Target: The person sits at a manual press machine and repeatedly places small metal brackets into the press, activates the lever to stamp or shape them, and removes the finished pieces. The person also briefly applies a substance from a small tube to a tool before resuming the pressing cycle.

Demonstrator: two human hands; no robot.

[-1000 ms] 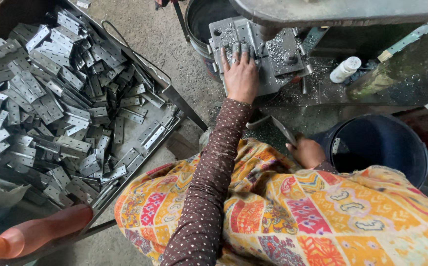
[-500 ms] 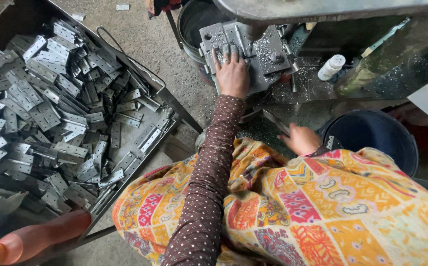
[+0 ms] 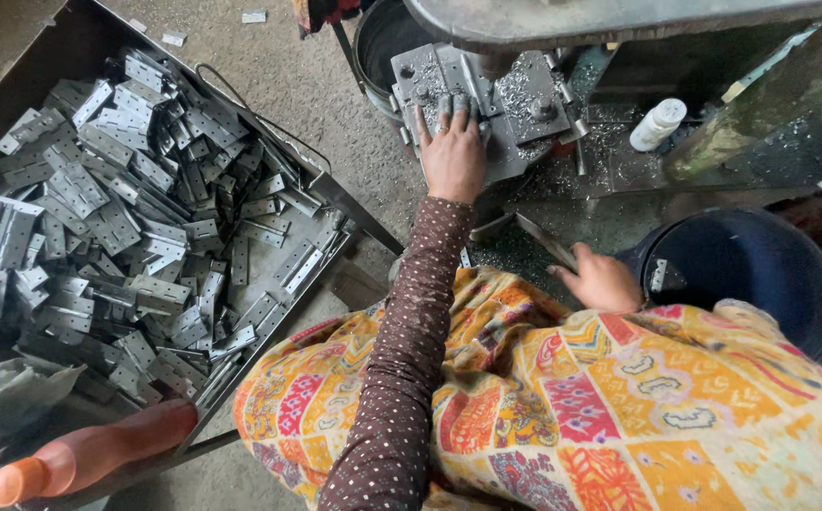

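My left hand (image 3: pixel 452 156), in a brown dotted sleeve, lies flat on the grey metal die block (image 3: pixel 524 99) of a press, with grimy fingers side by side on its top. Whatever lies under the palm is hidden. My right hand (image 3: pixel 602 280) sits lower right, near my lap, with fingers curled at the end of a flat metal bar (image 3: pixel 543 241). A tray (image 3: pixel 330 194) on the left holds several grey metal hinges (image 3: pixel 127 218).
A dark blue bucket (image 3: pixel 761 274) stands right of my right hand. A small white bottle (image 3: pixel 655 125) stands on the press bed amid metal shavings. An orange bottle (image 3: pixel 89 452) lies at lower left. A dark round tub (image 3: pixel 378 43) sits behind the die.
My left hand stays flat on the die block. My right hand shifts only slightly by the bar. The view has drifted a little.
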